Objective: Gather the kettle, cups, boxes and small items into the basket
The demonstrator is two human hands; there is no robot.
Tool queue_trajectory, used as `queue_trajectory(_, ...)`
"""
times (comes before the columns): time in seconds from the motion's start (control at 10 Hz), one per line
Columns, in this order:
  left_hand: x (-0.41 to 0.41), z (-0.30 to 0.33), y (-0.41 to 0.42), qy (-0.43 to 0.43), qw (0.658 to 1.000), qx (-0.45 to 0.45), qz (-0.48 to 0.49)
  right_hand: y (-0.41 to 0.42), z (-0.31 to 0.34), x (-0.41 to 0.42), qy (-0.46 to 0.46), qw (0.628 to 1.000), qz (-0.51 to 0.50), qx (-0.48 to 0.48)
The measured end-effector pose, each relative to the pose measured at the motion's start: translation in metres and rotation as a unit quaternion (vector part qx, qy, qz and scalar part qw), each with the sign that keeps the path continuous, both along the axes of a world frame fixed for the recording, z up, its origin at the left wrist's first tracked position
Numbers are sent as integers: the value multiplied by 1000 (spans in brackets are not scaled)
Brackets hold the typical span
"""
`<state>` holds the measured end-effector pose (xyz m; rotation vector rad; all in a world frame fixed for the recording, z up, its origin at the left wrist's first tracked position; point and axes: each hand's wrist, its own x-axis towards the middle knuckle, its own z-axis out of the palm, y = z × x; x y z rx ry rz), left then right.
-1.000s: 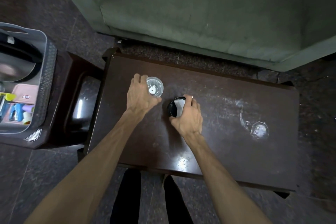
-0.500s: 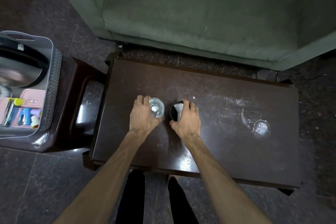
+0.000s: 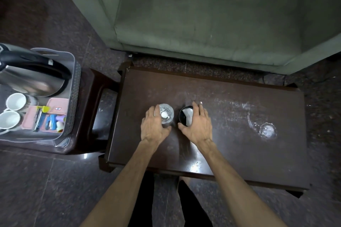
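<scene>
A clear glass with something small and white inside stands on the dark wooden table. My left hand is wrapped around its left side. Beside it stands a black cup with white paper in it, and my right hand grips it from the right. At the left, a grey basket on a dark stool holds a steel kettle, two white cups, pink boxes and several small colourful items.
A grey-green sofa stands just behind the table. A wet ring mark lies on the table's right side. The brown stool sits against the table's left end. My legs are below the table's near edge.
Both hands have stayed on the glass and the black cup, which now stand closer together. The camera has shifted, so more of the basket shows at the left.
</scene>
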<state>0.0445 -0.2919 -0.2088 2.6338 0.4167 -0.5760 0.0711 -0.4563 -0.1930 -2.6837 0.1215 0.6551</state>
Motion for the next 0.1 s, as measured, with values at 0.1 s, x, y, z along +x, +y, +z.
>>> queue_trajectory(0.1, -6, 19, -5, -18, 1000, 4, -16, -4, 19, -1, -12, 1000, 17, -4)
